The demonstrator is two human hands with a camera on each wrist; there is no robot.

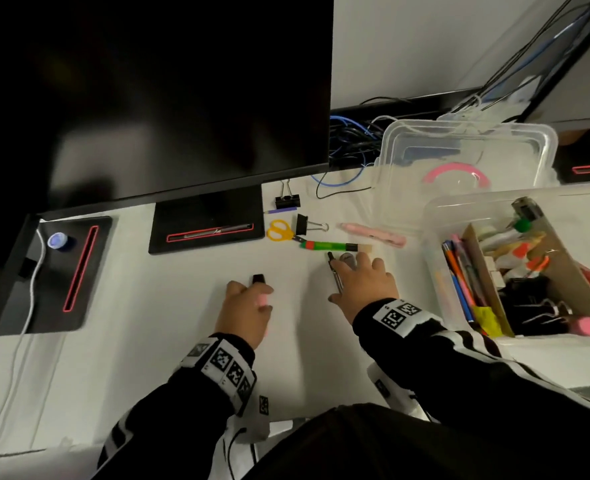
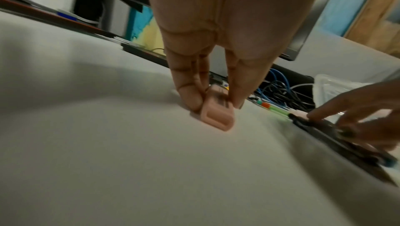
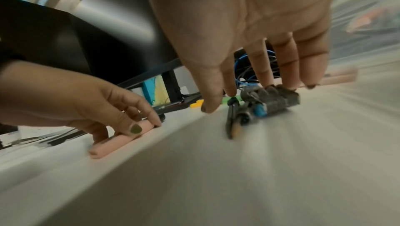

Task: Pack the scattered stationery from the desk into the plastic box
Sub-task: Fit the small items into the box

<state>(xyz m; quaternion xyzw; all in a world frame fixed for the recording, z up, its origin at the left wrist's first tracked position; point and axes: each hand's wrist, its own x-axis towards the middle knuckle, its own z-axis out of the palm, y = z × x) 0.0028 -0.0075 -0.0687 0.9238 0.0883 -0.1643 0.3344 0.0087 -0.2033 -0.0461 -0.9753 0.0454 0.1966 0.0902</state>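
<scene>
On the white desk my left hand (image 1: 252,299) (image 2: 213,103) pinches a pink marker (image 2: 216,117) (image 3: 116,142) with a black cap (image 1: 258,279), its barrel lying on the surface. My right hand (image 1: 357,271) (image 3: 249,93) is spread over a bundle of dark pens (image 1: 334,271) (image 3: 251,108), straight fingertips touching it and the thumb on the desk. The clear plastic box (image 1: 435,216) at the right holds several pens, clips and glue. A green marker (image 1: 328,244), yellow scissors (image 1: 279,231), two binder clips (image 1: 287,199), a purple pencil (image 1: 281,210) and a pink cutter (image 1: 373,233) lie beyond my hands.
A dark monitor (image 1: 182,98) and its black base (image 1: 207,237) stand at the back. Behind the box sits a second clear tub (image 1: 546,143) with a pink ring inside. Tangled cables (image 1: 349,143) lie behind the desk. A blue tape roll (image 1: 57,241) rests at the far left.
</scene>
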